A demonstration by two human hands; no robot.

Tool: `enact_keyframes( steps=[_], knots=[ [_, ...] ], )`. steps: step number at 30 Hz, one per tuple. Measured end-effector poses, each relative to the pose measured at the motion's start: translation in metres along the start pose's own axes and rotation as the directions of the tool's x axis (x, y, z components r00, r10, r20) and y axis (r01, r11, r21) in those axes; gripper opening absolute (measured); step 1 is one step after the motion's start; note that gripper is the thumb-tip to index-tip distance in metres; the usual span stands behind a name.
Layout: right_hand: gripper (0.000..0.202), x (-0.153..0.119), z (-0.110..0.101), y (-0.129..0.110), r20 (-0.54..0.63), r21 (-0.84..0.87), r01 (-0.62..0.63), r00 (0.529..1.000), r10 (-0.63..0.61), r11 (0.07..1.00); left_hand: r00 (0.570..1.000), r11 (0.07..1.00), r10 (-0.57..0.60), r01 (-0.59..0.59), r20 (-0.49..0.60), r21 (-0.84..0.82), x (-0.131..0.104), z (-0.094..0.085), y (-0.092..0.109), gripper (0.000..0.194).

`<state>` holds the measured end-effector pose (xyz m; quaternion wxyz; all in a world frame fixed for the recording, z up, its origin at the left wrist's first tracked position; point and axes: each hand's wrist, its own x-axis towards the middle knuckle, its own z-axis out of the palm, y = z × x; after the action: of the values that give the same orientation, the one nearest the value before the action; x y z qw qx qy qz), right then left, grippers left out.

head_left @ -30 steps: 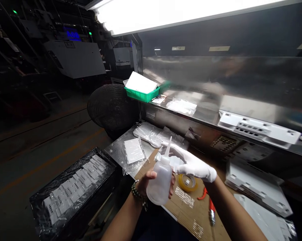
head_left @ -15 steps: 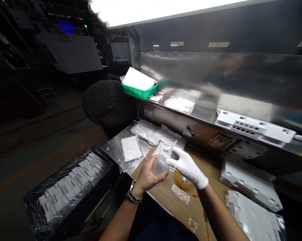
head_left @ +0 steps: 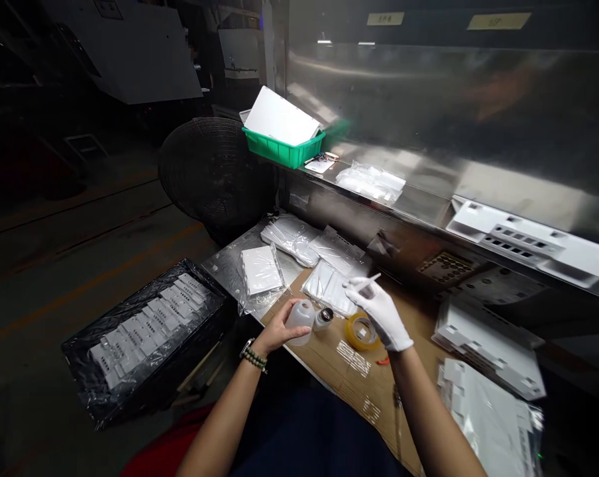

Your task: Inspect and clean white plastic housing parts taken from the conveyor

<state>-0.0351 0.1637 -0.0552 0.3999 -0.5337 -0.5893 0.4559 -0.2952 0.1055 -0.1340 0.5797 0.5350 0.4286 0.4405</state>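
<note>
- Parted since the earlier frame, the nozzle [head_left: 367, 283] and the squeeze bottle [head_left: 301, 319] are now held separately; half a second ago, both were gathered between the hands.
- By the bare left grip [head_left: 283, 328], fingers and thumb are clamped around the squeeze bottle, whose open mouth is turned up; it is held by the front edge of the desk [head_left: 224, 268]. Whether its base is touching the desk cannot be told.
- By the white-gloved right grip [head_left: 381, 315], fingertips are pinched together on the nozzle, which is held aslant above the desk, well apart from the bottle.
- Just beside the bottle, a small dark-capped jar [head_left: 324, 318] is set upright on the cardboard [head_left: 324, 358] with which the desk is covered.
- Below the gloved hand, a roll of yellow tape [head_left: 362, 344] is laid flat; nearer the front edge, small white pieces [head_left: 354, 358] are set out in rows.
- Toward the desk's left end, a bagged white part [head_left: 262, 270] is placed; toward the back edge, wrapped bundles [head_left: 292, 240] are laid.
- At the right, white panels [head_left: 488, 344] are stacked.
- On the shelf [head_left: 419, 222] above the back edge, a green tray [head_left: 284, 151] is placed at the left end.
- Off the front left corner, a box lined with black plastic [head_left: 200, 331] is filled with overlapping white parts [head_left: 148, 324].
</note>
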Motion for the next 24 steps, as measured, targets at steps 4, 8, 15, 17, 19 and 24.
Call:
enact_keyframes(
  steps=[4, 8, 15, 17, 19, 24],
  knots=[
    [0.026, -0.045, 0.024, 0.086, -0.033, -0.195, -0.112, 0.994, 0.107, 0.974, 0.987, 0.987, 0.029, -0.003, -0.160, 0.160, -0.011, -0.008, -0.027, 0.066],
    [0.013, -0.085, 0.042, 0.154, -0.030, -0.361, -0.160, 0.987, 0.160, 0.919, 0.961, 0.952, 0.072, 0.013, -0.265, 0.305, -0.019, -0.012, -0.051, 0.061],
    [0.057, -0.093, 0.034, 0.180, -0.112, -0.441, -0.096, 0.992, 0.052, 0.892, 0.960, 0.892, 0.067, 0.065, -0.273, 0.447, -0.023, -0.015, -0.076, 0.065],
    [0.055, -0.080, 0.036, 0.163, -0.122, -0.470, -0.016, 0.991, -0.047, 0.883, 0.967, 0.875, 0.069, 0.059, -0.244, 0.481, -0.020, -0.013, -0.079, 0.068],
    [0.056, -0.058, 0.041, 0.142, -0.050, -0.491, 0.049, 0.995, -0.084, 0.870, 0.974, 0.856, 0.080, 0.041, -0.211, 0.516, -0.013, -0.010, -0.081, 0.070],
    [0.056, -0.001, 0.059, 0.112, 0.196, -0.497, 0.094, 0.981, 0.006, 0.863, 0.982, 0.800, 0.128, -0.017, -0.143, 0.600, 0.012, -0.004, -0.083, 0.072]
  ],
)
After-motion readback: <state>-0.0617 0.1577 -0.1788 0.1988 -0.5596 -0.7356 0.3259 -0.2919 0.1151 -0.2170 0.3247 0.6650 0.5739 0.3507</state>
